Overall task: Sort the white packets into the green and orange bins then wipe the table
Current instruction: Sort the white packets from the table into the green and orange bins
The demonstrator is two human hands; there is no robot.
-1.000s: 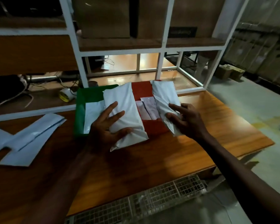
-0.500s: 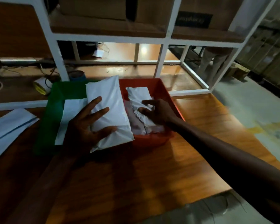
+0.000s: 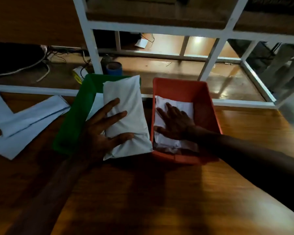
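Dim workshop, white shelf frame (image 3: pixel 92 53) across twelve o'clock, and the wooden bench (image 3: pixel 143 192) filling the lower view. Sorting is well under way but not finished: loose flat packets (image 3: pixel 31 122) lie on the bench out at nine o'clock, and no cloth is visible, so the wipe looks not yet begun. Green bin (image 3: pixel 70 126) sits just left of centre, with the orange bin (image 3: pixel 209 116) just beside it at two o'clock. A plump white packet (image 3: pixel 127 106) lies across the green bin's right side, its near end overhanging the front rim. Left hand (image 3: pixel 100 131) rests flat on it, grip released, fingers spread. Right hand (image 3: pixel 175 121) presses flat on the crumpled packet (image 3: pixel 166 143) inside the orange bin, grip likewise released. Half a second back that right hand was curled round its packet; now the fingers have flattened out. The plump packet and left hand have barely shifted.
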